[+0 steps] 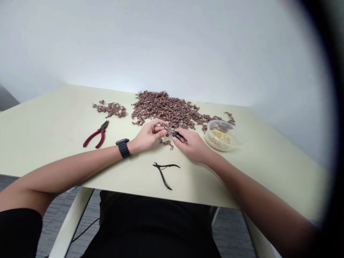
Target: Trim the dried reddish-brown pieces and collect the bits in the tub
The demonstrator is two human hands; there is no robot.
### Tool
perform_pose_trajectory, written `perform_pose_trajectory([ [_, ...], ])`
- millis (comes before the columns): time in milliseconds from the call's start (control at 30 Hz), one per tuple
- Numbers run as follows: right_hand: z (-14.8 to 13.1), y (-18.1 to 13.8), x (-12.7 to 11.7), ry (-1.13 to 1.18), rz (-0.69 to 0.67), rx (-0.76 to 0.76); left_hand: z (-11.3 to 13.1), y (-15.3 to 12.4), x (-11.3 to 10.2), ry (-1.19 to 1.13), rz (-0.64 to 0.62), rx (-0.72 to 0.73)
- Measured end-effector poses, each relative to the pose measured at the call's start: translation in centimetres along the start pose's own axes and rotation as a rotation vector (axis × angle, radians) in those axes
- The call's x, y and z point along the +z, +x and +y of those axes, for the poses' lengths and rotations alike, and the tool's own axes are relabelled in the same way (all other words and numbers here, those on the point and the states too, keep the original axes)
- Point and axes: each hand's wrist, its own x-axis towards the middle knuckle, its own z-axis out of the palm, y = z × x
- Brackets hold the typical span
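Note:
My right hand (191, 144) is closed around a small pair of dark-handled pliers (175, 134), whose silvery jaws point left toward my other fingers. My left hand (148, 135), with a black watch on its wrist, pinches a tiny item at the jaw tips; the item is too small and covered to make out. Just below the fingertips lie a few loose reddish-brown pieces (168, 144) with thin wire-like ends. Behind both hands spreads a large heap of the same reddish-brown pieces (163, 106).
Red-handled pliers (96, 136) lie at the left, below a smaller pile of brown pieces (110, 109). Black nippers (163, 173) rest near the table's front edge. A clear plastic tub (215, 143) of gold-coloured bits stands right of my right hand. A wall (161, 46) rises behind.

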Motion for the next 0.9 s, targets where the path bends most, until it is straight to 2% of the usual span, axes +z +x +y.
perform_pose_trajectory([
  [100, -0.7, -0.1, 0.5, 0.287, -0.036, 0.135, 0.0, -0.2, 0.0, 0.136, 0.096, 0.078],
  [200, -1.6, -0.1, 0.5, 0.769, -0.178, 0.368, 0.1, -0.3, -0.5, 0.469, 0.18, 0.257],
  [267, -2.0, -0.1, 0.1, 1.065, -0.31, 0.505, 0.2, -0.2, -1.1, 0.725, 0.167, 0.388],
  [333, -2.2, 0.1, -0.6, 1.246, -0.408, 0.583, 0.1, 0.1, -1.8, 0.922, 0.106, 0.517],
  [467, -1.9, 0.4, -1.5, 1.37, -0.478, 0.657, -0.2, 0.6, -2.5, 1.075, 0.051, 0.68],
  [567, -1.6, 0.5, -1.4, 1.357, -0.482, 0.654, -0.3, 0.5, -2.4, 1.057, 0.051, 0.663],
  [667, -1.3, 0.4, -0.8, 1.202, -0.385, 0.6, -0.2, 0.2, -1.9, 0.915, 0.094, 0.492],
  [733, -0.9, 0.3, -0.3, 0.956, -0.229, 0.527, -0.2, 0.1, -1.4, 0.689, 0.103, 0.327],
  [833, -0.2, 0.3, 0.1, 0.46, 0.016, 0.286, -0.3, 0.1, -0.7, 0.237, 0.042, 0.113],
  [900, 0.2, 0.2, 0.1, 0.203, 0.072, 0.127, -0.2, 0.1, -0.4, 0.036, 0.006, 0.035],
])
